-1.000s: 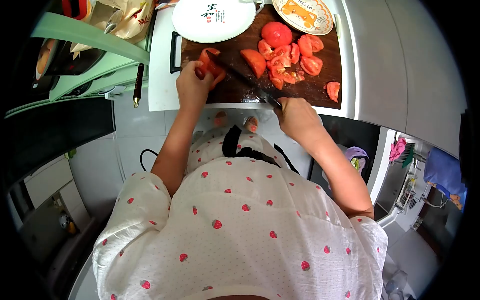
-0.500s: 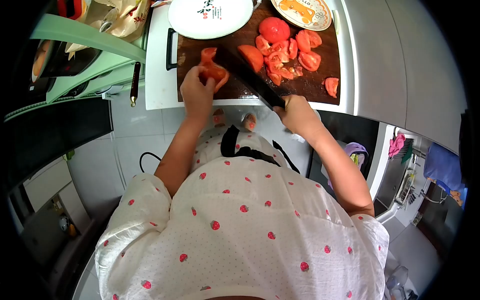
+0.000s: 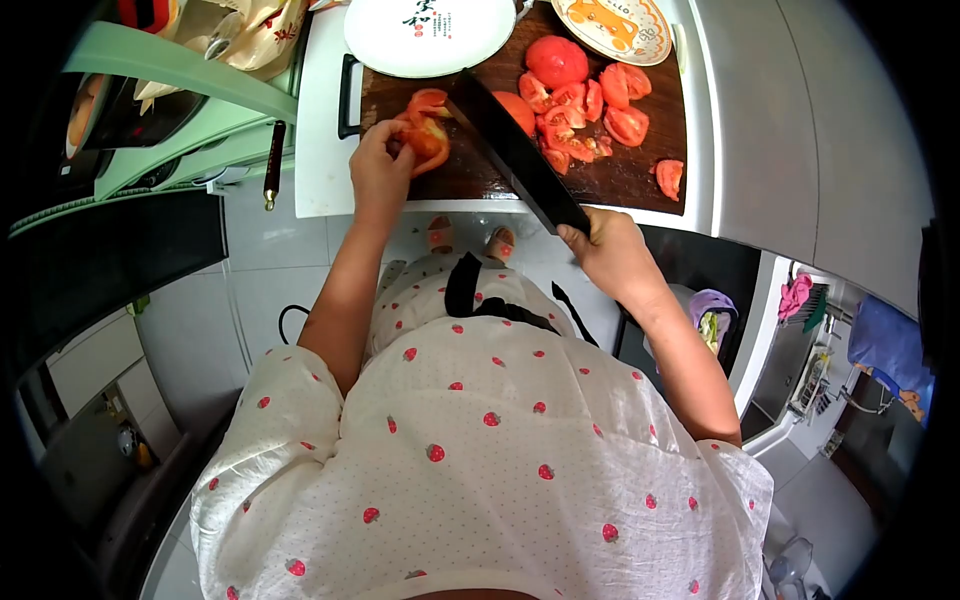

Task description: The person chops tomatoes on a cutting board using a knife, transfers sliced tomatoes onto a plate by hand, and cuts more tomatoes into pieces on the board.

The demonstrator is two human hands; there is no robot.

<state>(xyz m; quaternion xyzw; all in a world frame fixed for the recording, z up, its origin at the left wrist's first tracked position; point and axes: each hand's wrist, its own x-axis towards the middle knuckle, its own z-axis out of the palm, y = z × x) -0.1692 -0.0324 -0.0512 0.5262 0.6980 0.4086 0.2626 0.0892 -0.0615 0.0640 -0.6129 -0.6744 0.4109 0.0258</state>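
Note:
My left hand [image 3: 382,168] is closed on a hollowed piece of tomato [image 3: 428,140] at the left of the dark cutting board [image 3: 480,180]. In my right hand [image 3: 612,250] is the handle of a black kitchen knife [image 3: 515,150], its broad blade slanting up and left across the board. The blade's tip lies just right of the held tomato piece and partly covers a tomato half [image 3: 517,112]. Behind the blade are several cut tomato wedges [image 3: 565,118] and a rounded tomato piece [image 3: 556,62]. One small tomato piece [image 3: 668,178] sits apart near the right edge.
A white plate with dark lettering [image 3: 430,50] and a bear-patterned plate [image 3: 615,30] stand at the board's far side. Left is a green shelf rack [image 3: 190,75] with a dark-handled tool [image 3: 272,165] hanging from it. A grey cabinet front [image 3: 760,130] is at the right.
The knife blade has lifted and turned more upright, away from the held tomato piece. My right hand has moved slightly right and toward me; my left hand has shifted slightly left.

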